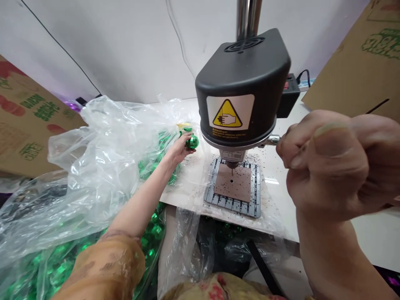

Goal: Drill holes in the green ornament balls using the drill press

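My left hand [183, 148] holds a shiny green faceted ball [192, 142] between its fingers, left of the drill press. Close to the camera at the right, my right hand [331, 162] is closed around the end of the metal lever [272, 140]. The black drill press head [242, 87] carries a yellow warning label. Beneath it, the thin bit [232, 171] points down over a brown board [240, 187] with a small dark hole. That board lies on the slotted metal base plate [256, 196], among dark chips.
Clear plastic bags [103, 137] and more green balls [150, 168] lie at the left. Another bag of green balls [62, 266] sits lower left. Cardboard boxes stand at the left [28, 121] and right [353, 71]. A metal column [248, 18] rises behind the drill head.
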`<state>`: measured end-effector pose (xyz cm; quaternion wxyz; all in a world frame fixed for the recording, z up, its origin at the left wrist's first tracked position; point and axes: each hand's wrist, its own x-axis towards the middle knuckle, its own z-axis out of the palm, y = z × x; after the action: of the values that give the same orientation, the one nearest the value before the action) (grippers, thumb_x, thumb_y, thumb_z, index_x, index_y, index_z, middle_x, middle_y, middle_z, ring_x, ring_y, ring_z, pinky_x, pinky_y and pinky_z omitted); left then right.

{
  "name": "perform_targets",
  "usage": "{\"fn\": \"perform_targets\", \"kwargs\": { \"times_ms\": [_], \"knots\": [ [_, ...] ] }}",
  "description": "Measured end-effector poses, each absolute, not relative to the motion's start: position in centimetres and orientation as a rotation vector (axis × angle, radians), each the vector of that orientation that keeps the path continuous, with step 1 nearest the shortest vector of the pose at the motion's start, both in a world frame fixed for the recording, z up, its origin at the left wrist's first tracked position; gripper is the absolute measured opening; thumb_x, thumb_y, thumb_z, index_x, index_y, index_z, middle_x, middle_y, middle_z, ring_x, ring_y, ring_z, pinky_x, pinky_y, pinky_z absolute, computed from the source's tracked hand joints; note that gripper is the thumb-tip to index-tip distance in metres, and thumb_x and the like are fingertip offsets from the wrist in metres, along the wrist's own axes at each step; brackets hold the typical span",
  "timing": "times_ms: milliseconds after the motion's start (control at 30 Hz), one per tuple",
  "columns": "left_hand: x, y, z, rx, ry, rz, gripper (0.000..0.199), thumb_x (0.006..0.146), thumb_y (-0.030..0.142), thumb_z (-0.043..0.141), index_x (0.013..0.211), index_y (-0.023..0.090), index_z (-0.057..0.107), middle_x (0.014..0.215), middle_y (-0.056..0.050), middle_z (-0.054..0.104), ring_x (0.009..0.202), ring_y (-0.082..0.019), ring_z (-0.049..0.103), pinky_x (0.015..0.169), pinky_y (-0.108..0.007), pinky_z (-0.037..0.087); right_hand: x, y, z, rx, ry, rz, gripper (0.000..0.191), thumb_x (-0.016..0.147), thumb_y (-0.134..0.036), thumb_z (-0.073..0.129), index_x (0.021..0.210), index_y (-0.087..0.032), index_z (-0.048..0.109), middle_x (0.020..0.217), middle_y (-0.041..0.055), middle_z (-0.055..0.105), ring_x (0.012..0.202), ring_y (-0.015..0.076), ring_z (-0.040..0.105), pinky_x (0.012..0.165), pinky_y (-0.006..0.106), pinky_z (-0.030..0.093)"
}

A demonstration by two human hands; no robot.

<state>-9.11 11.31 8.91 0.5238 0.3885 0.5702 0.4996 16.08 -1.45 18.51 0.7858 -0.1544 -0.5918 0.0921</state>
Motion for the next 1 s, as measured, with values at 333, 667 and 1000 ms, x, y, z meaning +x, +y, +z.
{"fn": "perform_targets", "kwargs": {
  "times_ms": [333,667,1000],
  "knots": [
    [-5.9,-2.8,8.0,1.032,0.963,1.051,0.061,0.074,0.051,0.080,0.122,0.024,0.053,0.098,-0.006,0.070,0.074,-0.018,0.069,0.064,-0.030,0.055,16.1,-1.1,18.4,-0.372,-1.283,0.155,0.049,0.089,-0.023,0.060,0.054,-0.017,0.026,0.047,-0.0046,0.031,0.044,0.0061,0.042,0.041,0.028,0.024],
    [-3.1,-2.8,3.6,1.924,1.189,0.964,0.055,0.084,0.035,0.074,0.133,0.021,0.055,0.119,-0.010,0.061,0.108,-0.021,0.060,0.096,-0.036,0.049,16.2,-1.3,18.3,-0.397,-1.278,0.196,0.048,0.090,-0.028,0.060,0.053,-0.019,0.030,0.050,-0.0040,0.041,0.045,0.0070,0.040,0.043,0.029,0.027],
    [-2.5,0.5,3.1,1.974,1.247,0.999,0.047,0.078,0.031,0.079,0.119,0.020,0.059,0.108,-0.006,0.064,0.097,-0.019,0.061,0.086,-0.033,0.051,16.1,-1.7,18.4,-0.398,-1.289,0.260,0.047,0.091,-0.026,0.059,0.053,-0.020,0.031,0.051,-0.0033,0.039,0.047,0.0078,0.040,0.046,0.031,0.027]
  ]
}}
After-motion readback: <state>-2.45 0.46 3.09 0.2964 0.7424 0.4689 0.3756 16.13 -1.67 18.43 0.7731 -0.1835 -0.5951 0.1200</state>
